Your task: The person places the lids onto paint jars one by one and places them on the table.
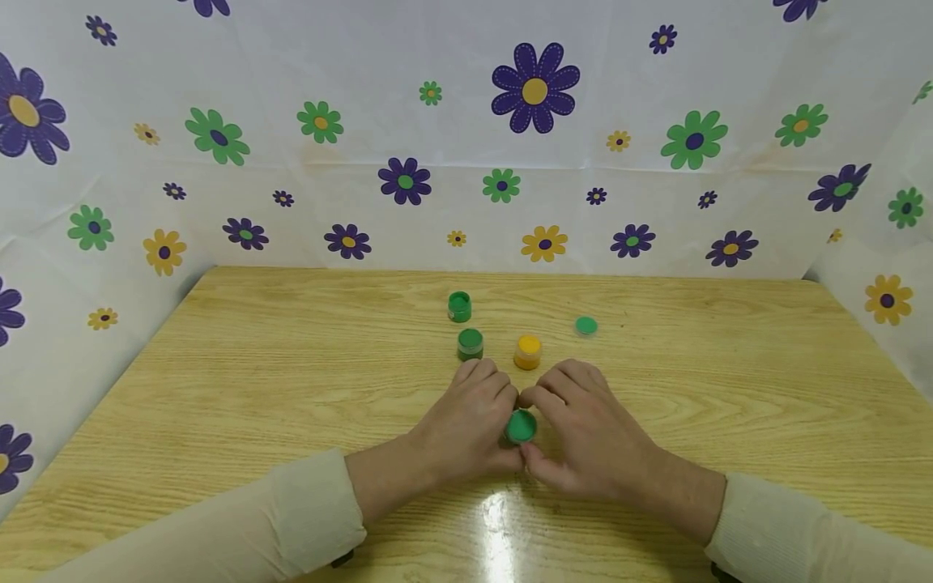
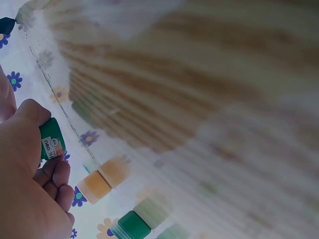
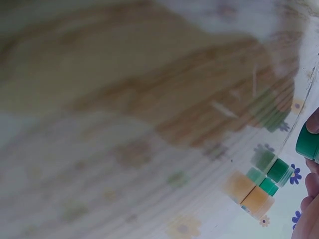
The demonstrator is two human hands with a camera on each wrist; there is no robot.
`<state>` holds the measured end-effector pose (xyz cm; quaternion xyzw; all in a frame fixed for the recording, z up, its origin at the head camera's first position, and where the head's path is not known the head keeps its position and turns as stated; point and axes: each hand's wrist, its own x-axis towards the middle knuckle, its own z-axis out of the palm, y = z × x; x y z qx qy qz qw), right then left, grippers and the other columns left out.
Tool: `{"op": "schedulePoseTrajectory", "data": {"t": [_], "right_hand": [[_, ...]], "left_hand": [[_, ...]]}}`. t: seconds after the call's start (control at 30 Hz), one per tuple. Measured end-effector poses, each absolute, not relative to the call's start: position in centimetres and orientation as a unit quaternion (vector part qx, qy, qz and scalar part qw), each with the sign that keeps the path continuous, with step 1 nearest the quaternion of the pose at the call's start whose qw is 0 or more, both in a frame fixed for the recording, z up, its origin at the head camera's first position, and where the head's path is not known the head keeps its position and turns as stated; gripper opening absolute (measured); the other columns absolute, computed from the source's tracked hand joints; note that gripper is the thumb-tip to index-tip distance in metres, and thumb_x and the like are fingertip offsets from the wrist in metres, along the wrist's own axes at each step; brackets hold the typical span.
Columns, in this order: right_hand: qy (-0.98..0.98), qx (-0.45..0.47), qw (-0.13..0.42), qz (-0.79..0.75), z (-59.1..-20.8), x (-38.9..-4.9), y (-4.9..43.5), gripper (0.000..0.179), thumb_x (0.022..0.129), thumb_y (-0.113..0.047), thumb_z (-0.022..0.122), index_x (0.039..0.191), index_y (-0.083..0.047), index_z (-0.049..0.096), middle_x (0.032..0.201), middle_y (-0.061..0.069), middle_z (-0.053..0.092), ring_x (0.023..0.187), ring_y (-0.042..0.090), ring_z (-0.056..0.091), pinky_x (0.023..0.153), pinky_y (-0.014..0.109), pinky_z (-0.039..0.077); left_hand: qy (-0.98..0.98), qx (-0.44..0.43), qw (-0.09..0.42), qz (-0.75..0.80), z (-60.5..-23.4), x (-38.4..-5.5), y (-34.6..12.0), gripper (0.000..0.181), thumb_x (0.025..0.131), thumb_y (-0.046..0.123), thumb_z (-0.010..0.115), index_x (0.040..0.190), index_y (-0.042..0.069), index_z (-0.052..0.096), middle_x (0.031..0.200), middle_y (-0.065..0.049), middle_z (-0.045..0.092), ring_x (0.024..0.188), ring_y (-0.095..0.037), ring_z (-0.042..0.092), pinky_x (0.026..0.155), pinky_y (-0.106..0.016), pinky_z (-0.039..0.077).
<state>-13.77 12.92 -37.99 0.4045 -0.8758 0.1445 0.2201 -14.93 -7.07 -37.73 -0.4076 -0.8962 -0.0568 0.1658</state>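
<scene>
Near the front middle of the table, a small jar of green paint (image 1: 521, 427) sits between the two hands. My left hand (image 1: 470, 421) grips it from the left; a white printed label shows on the jar's side (image 2: 52, 142) in the left wrist view. From the right, my right hand (image 1: 586, 429) pinches its top edge with thumb and index finger curled round it. In the right wrist view, only part of the green jar (image 3: 306, 142) and a few fingers show at the right edge.
Beyond the hands stand a yellow paint jar (image 1: 528, 353), a dark green paint jar (image 1: 470, 345) and a brighter green jar (image 1: 459, 307) that looks uncapped. A flat green lid (image 1: 586, 325) lies to their right. A flower-printed white cloth (image 1: 437, 202) hangs behind the wooden table (image 1: 291, 348).
</scene>
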Motion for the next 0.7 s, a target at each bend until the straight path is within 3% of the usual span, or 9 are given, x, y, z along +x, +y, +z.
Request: {"op": "schedulePoseTrajectory", "data": {"t": [0.37,0.7], "right_hand": [[-0.876,0.411,0.213,0.136,-37.95,-13.70,13.06,0.037,0.077,-0.033,0.069,0.107,-0.012,0.068,0.098,-0.002,0.058,0.100,0.019,0.047,0.093,0.041,0.040],[-0.870,0.414,0.229,0.136,-38.07,-13.83,13.03,0.029,0.079,-0.036,0.069,0.096,-0.013,0.063,0.093,-0.003,0.059,0.096,0.019,0.048,0.090,0.040,0.041]], "left_hand": [[-0.898,-0.406,0.162,-0.053,-37.72,-14.99,-7.06,0.041,0.075,0.049,0.078,0.085,0.013,0.061,0.079,0.006,0.055,0.083,-0.014,0.043,0.084,-0.030,0.035],[-0.887,-0.415,0.191,-0.064,-37.93,-15.03,-7.03,0.037,0.071,0.045,0.080,0.077,0.015,0.058,0.074,0.006,0.053,0.079,-0.014,0.042,0.080,-0.028,0.035]]}}
